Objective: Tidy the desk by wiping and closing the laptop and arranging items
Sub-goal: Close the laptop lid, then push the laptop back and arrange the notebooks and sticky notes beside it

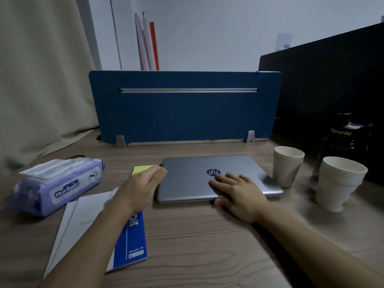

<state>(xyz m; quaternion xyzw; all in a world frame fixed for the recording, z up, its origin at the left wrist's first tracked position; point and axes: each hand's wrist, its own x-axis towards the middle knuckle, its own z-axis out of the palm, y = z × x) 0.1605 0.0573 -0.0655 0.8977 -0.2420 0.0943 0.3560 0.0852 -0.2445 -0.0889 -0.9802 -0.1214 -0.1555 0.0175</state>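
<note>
Head view: the laptop [207, 179] lies closed and flat on the desk [197, 246], centred in front of the blue divider [182, 113], lid logo facing up. The right hand [239, 194] rests flat on the lid, fingers straight and spread, thumb at the front edge; this is a pressing contact, not a grasp, and it probably serves to seat the lid or steady the machine. The left hand [141, 188] hovers at the laptop's left edge, fingers relaxed and holding nothing; whether it touches the casing cannot be told. Under the left forearm lie a blue notebook [133, 242] and white papers [83, 221], skewed to the desk edge, so these likely remain to be arranged. A yellow sticky pad [143, 169] sits just beside the laptop's rear-left corner. A wipes pack [56, 183], flap open, stands well to the left, within reach for wiping. Two cup stacks [286, 165] [340, 181] stand right of the laptop, the nearer one just beside it. A dark bottle [345, 138] stands behind the cups.
</note>
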